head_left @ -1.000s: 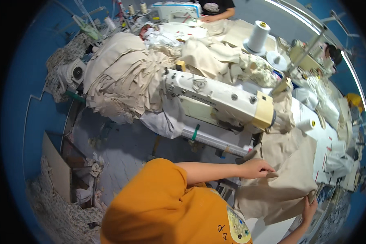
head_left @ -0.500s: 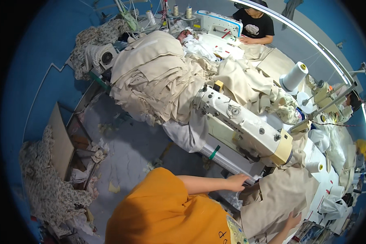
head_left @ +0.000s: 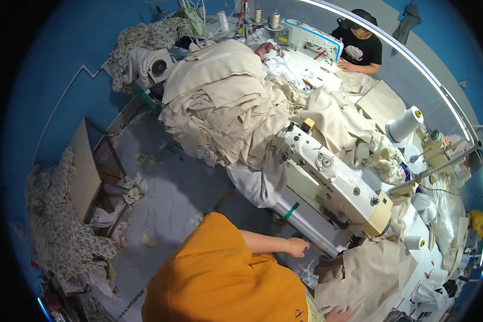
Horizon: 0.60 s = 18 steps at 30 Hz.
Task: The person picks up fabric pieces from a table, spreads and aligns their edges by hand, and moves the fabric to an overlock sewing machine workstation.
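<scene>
A beige cloth panel [head_left: 367,273] drapes over the front of the sewing table below the white sewing machine [head_left: 330,177]. My left hand [head_left: 297,247] hovers off the table edge, to the left of the cloth. Its fingers are drawn in, one pointing toward the machine, and nothing shows in them. Near the lower edge, my right hand [head_left: 338,314] rests on the cloth with its visible fingers apart. The rest of that hand is cut off by the picture's edge. The needle area is hidden behind the machine's head.
A tall heap of beige pieces [head_left: 220,96] lies beyond the machine. White thread cones [head_left: 405,124] stand to the right. Another person [head_left: 359,45] sits at a second machine [head_left: 311,40] at the back. Floral cloth [head_left: 64,225] hangs by an open wooden box at left.
My left hand has drawn back leftward from the table edge and its fingers have curled. My right hand has slid left and nearer over the cloth. The whole view has shifted slightly.
</scene>
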Each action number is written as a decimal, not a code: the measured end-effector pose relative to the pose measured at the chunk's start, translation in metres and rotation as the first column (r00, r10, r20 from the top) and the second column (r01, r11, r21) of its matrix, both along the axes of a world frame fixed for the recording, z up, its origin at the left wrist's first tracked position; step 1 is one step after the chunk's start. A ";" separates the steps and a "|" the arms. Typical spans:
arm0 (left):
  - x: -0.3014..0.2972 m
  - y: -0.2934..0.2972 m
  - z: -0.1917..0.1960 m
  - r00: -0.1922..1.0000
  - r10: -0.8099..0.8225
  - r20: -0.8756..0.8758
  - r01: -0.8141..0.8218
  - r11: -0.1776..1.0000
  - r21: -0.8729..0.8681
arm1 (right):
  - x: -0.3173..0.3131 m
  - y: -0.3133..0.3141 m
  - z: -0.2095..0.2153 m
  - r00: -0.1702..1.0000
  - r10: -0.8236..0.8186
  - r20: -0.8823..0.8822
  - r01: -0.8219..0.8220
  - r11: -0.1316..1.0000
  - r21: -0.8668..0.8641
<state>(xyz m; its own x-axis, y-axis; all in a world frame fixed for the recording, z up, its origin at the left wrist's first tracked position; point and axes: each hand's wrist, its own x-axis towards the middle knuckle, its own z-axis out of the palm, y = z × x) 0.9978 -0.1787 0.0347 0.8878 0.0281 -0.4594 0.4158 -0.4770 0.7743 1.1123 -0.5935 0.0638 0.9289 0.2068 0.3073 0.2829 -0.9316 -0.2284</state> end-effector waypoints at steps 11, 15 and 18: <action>-0.011 -0.004 -0.002 0.988 -0.124 -0.092 0.121 0.992 -0.037 | -0.057 0.041 0.028 0.978 -0.055 -0.202 0.074 0.994 0.084; -0.013 -0.011 -0.006 0.980 -0.187 -0.075 0.184 0.982 -0.042 | -0.094 0.027 0.026 0.958 -0.157 -0.239 0.186 0.977 0.104; -0.003 -0.024 -0.005 0.953 -0.288 -0.097 0.286 0.958 -0.032 | -0.122 0.016 0.023 0.937 -0.230 -0.262 0.273 0.951 0.144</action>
